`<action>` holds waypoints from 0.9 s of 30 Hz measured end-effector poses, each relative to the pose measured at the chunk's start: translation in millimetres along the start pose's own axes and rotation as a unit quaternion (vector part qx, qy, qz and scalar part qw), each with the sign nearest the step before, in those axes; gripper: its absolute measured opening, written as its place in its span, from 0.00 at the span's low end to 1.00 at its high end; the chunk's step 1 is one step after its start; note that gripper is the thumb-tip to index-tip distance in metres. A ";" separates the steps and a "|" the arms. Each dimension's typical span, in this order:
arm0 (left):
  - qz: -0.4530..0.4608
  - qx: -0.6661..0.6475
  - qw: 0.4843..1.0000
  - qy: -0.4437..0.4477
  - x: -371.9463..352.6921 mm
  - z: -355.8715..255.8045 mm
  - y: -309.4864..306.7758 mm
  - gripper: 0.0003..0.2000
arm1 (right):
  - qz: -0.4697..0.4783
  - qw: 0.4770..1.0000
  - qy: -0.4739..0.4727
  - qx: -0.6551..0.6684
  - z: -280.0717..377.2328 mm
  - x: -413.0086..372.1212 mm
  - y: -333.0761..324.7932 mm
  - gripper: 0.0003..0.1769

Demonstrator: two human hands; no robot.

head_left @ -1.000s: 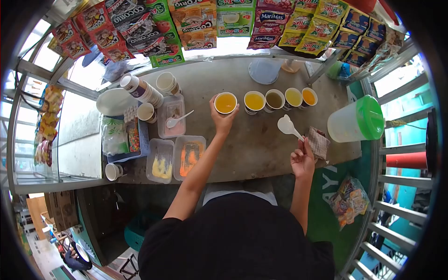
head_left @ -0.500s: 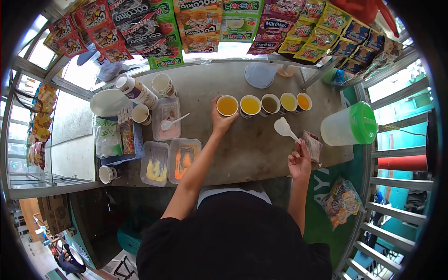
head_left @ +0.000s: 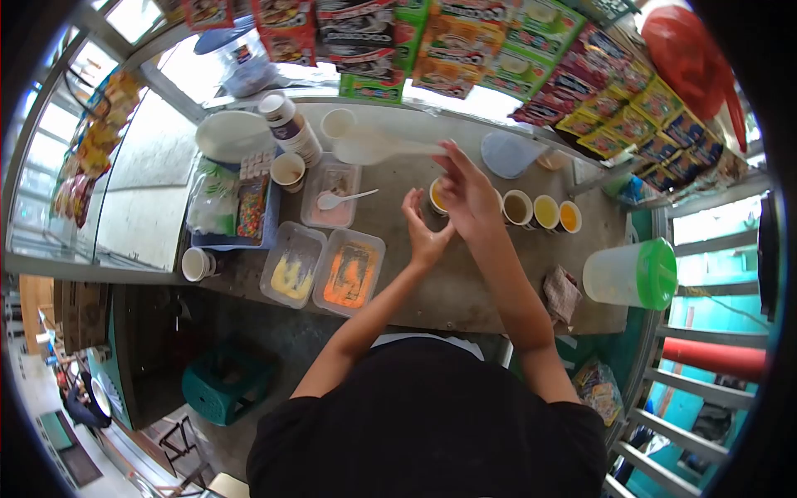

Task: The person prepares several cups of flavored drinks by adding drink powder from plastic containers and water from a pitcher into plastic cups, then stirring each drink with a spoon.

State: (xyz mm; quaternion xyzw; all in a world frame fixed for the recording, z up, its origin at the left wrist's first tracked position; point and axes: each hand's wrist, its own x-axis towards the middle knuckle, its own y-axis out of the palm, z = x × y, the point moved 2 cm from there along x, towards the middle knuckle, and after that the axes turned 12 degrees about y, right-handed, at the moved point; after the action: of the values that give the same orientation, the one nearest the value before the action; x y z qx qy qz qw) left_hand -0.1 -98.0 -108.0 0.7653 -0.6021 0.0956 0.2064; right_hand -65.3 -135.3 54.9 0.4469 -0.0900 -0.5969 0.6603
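Observation:
My right hand (head_left: 470, 197) is raised over the row of cups and closed on the handle of a white serving spoon (head_left: 372, 149). Smeared by motion, the spoon points left, its broad head near the stack of paper cups (head_left: 339, 124). My left hand (head_left: 427, 241) curves with thumb and fingers apart at the near side of a paper cup of orange-yellow drink (head_left: 437, 196). My right hand partly covers that cup and mostly hides the one beside it. Further right stand cups of brown drink (head_left: 516, 207), pale yellow drink (head_left: 545, 212) and orange drink (head_left: 569, 217).
Left on the counter are tubs of yellow powder (head_left: 290, 278), orange powder (head_left: 350, 274) and pink powder with a small spoon (head_left: 332, 202). A blue basket (head_left: 270, 217) stands beside them. Rightward lie a cloth (head_left: 562, 295) and a green-lidded jar (head_left: 618, 274). Sachets (head_left: 461, 46) hang above.
My right hand has swung up and left with the serving spoon, from beside the cloth to above the cups. My left hand has loosened from the leftmost cup. The view has shifted.

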 end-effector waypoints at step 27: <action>0.066 -0.070 0.980 -0.174 -46.1 -69.2 -96.9 0.23 | -0.233 0.595 -0.563 -0.524 -45.7 -50.7 -56.4 0.18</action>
State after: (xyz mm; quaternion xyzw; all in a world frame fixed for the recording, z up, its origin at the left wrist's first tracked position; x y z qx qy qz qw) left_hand 88.4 -9.1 -83.6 0.7125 -0.6832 -0.0680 0.1445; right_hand -89.1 -62.9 9.9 -0.3950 -0.0085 -0.8079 0.4373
